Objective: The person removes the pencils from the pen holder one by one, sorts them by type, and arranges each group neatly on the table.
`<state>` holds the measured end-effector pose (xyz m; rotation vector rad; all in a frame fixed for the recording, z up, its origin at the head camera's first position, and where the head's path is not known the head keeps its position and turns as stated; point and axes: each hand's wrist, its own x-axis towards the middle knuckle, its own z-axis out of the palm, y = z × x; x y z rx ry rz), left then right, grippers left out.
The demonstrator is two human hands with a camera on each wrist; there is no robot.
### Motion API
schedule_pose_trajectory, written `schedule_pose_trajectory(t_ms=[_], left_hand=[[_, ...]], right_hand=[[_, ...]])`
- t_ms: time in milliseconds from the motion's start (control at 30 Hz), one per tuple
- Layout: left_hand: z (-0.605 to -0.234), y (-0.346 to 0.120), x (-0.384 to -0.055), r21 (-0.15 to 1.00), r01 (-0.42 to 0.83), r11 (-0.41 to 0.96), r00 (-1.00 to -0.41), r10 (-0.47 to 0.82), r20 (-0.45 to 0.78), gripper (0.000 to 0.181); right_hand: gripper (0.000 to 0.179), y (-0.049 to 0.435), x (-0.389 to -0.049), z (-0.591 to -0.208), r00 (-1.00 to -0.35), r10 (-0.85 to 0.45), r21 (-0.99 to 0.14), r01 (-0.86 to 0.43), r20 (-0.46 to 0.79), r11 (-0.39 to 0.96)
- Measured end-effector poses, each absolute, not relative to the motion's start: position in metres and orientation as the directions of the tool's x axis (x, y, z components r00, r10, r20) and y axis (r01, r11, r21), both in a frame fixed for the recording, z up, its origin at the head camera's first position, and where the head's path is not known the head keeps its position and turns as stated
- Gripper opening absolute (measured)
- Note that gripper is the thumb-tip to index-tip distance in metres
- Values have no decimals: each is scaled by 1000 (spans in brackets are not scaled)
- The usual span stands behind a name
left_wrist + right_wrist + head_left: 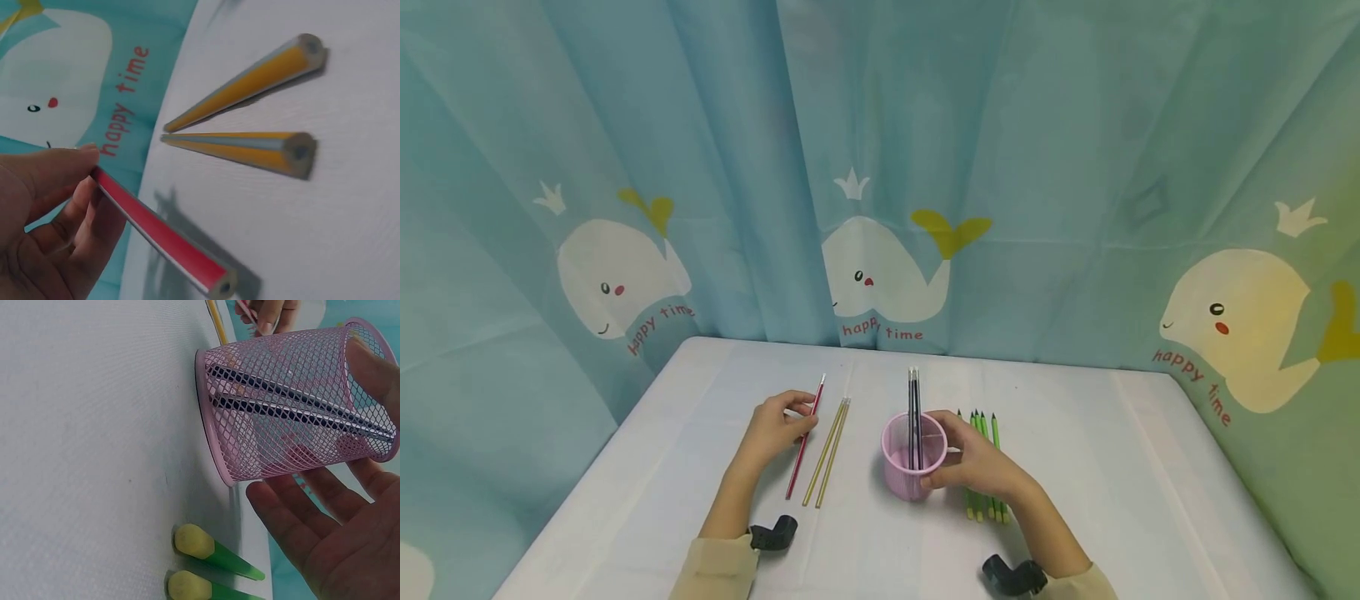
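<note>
My left hand (777,427) pinches a red pencil (164,231) between thumb and fingers near its far part, and the pencil's shadow falls on the table beside it. Just right of that hand lie two yellow-gold pencils (824,454), their far ends close together. A pink mesh pen holder (901,485) stands upright near the middle of the table, with two dark striped pencils (914,417) leaning inside. My right hand (976,460) holds the holder by its right side, thumb at the rim in the right wrist view and fingers along the mesh.
Several green pencils (992,510) with yellowish ends lie in a row under and beside the right forearm. The white table (1112,467) reaches back to a blue-green curtain (1045,167) printed with whales. Black camera mounts (1013,577) sit at both wrists.
</note>
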<state>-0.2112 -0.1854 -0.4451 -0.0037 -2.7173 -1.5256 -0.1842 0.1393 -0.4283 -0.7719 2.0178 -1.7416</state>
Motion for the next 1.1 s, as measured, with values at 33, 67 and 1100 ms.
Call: schedule_pose_trajectory(t_ms=[33,67,1100], left_hand=[[-446,-184,-211,852,7,523,-1000,-11,15,32],[-447,-183,-211,849,1,529,-1000,-13,9,32],[-458,-167,-210,657,2,754,-999,-20,27,24]], right_hand=[[77,139,-184,-426,-783,-617,-982,-165,74,91],[77,139,-183,-425,-783,-618,-982,-162,69,95],[78,138,-183,-423,-792,-608,-982,-152,53,112]])
